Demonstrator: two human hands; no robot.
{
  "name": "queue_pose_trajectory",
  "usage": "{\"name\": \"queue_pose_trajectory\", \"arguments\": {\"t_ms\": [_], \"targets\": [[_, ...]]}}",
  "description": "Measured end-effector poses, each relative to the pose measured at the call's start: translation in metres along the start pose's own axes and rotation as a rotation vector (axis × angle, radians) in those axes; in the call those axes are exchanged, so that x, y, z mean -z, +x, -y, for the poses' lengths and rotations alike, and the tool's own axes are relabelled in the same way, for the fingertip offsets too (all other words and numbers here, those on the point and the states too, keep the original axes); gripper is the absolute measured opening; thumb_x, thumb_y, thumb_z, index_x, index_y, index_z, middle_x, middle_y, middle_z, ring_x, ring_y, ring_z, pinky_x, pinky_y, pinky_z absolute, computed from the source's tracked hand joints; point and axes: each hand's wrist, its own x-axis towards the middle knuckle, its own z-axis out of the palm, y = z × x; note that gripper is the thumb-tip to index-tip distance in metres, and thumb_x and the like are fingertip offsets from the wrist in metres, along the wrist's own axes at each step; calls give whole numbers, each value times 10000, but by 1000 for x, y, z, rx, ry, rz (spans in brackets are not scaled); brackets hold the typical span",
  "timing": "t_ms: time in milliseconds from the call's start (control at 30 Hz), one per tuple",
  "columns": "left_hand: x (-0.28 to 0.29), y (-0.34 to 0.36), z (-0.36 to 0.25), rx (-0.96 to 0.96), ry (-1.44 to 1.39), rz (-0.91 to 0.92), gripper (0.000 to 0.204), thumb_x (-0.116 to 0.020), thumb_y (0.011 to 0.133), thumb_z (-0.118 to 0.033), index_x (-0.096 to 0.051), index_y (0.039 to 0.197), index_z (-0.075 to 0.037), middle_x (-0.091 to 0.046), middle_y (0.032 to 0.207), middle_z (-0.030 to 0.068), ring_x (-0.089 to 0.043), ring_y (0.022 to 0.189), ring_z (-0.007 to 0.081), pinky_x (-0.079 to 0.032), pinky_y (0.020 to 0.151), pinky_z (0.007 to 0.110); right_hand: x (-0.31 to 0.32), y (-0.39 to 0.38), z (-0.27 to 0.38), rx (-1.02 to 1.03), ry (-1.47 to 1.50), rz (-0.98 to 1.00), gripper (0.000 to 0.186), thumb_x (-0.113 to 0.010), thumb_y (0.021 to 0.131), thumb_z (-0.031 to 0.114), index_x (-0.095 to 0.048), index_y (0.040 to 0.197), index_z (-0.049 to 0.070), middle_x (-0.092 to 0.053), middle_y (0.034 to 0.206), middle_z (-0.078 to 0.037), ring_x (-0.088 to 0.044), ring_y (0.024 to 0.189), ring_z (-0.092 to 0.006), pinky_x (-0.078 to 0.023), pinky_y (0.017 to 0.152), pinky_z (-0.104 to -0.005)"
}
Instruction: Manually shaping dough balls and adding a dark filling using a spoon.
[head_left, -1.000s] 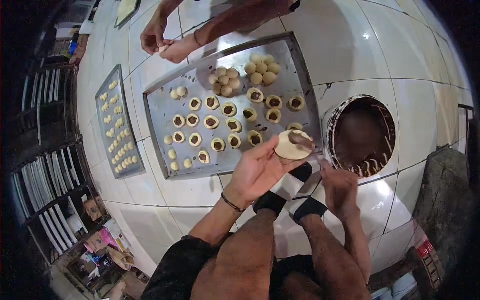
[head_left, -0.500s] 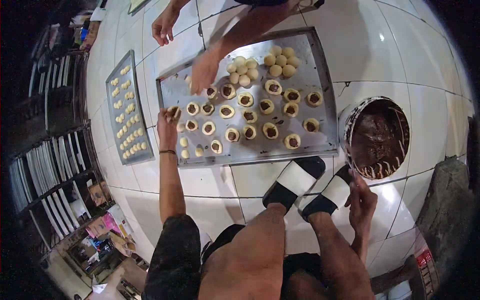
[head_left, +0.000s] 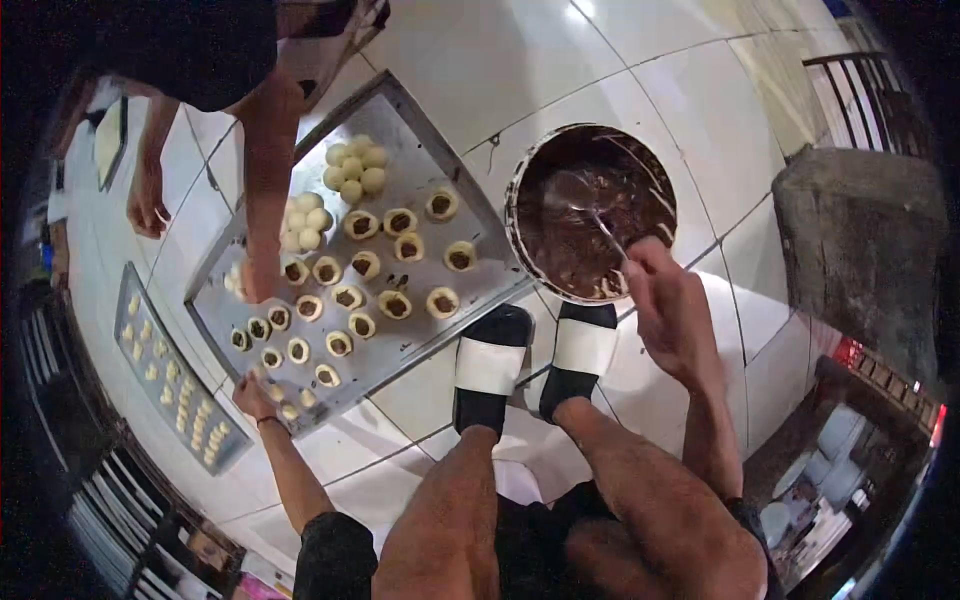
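Observation:
My right hand point(head_left: 672, 312) grips the thin handle of a metal spoon point(head_left: 606, 232). The spoon's head sits in dark chocolate filling point(head_left: 560, 250) inside a round tub point(head_left: 515, 225) smeared at the rim. At the near left edge of a big metal tray point(head_left: 440, 350), my left hand point(head_left: 256, 398) has its fingers curled beside small dough pieces point(head_left: 290, 411); what they hold, if anything, is hidden. Flattened dough rounds point(head_left: 397, 304) topped with chocolate spread across the tray. Two clusters of plain dough balls point(head_left: 352, 170) lie at its far side.
Another person's hand point(head_left: 262, 280) reaches down over the tray's left part; their other hand point(head_left: 148, 208) hangs beside it. A second tray point(head_left: 225, 455) with small dough pieces lies on the tiles at left. My sandaled feet point(head_left: 490, 370) stand between tray and tub. A grey block point(head_left: 855, 260) is at right.
My view has swung to the right. My right hand has gone from beside the tub to over it, with the spoon in the chocolate. My left hand has moved nearer along the tray's edge.

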Motion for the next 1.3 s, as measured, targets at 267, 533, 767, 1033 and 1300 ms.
{"name": "queue_pose_trajectory", "arguments": {"t_ms": [267, 533, 767, 1033, 1300], "targets": [[16, 23, -28, -127, -35, -110, 286, -557, 1025, -96, -529, 1274, 41, -607, 1205, 185, -613, 1054, 292, -549, 944, 364, -46, 38, 7, 48, -542, 120, 84, -533, 972, 106, -557, 952, 28, -635, 687, -173, -588, 563, -336, -442, 534, -449], [-48, 25, 37, -39, 130, 143, 294, -551, 1035, -146, -582, 1271, 27, -670, 1186, 159, -625, 1071, 241, -497, 970, 323, -50, -8, 32, -190, 609, 111, 33, -588, 961, 64, -582, 969, 32, -539, 655, -19, -513, 544, -132, -427, 521, -328], [-185, -70, 202, 137, 930, 389, 282, -626, 929, -89, -573, 1198, -23, -649, 1023, 90, -642, 948, 195, -526, 832, 329, -66, -21, 89, 186, 844, 115, 126, -617, 926, 32, -630, 1049, 7, -591, 701, -24, -513, 545, -125, -421, 522, -280], [-166, -105, 208, 696, 13, 163, 155, -524, 975, -23, -619, 1098, -24, -689, 1019, 113, -636, 881, 178, -508, 824, 305, -78, -19, 41, 580, 247, 202, 402, -665, 833, -24, -657, 1234, -7, -658, 707, -68, -492, 507, -136, -396, 492, -278], [-184, -96, 123, 530, -95, 98, 304, -473, 1043, -187, -598, 1213, 31, -661, 1230, 211, -629, 1180, 301, -506, 1018, 405, -91, -31, 17, 708, 43, 83, 542, -651, 797, -29, -667, 1331, 65, -628, 648, -80, -455, 476, -158, -375, 479, -302]]}}
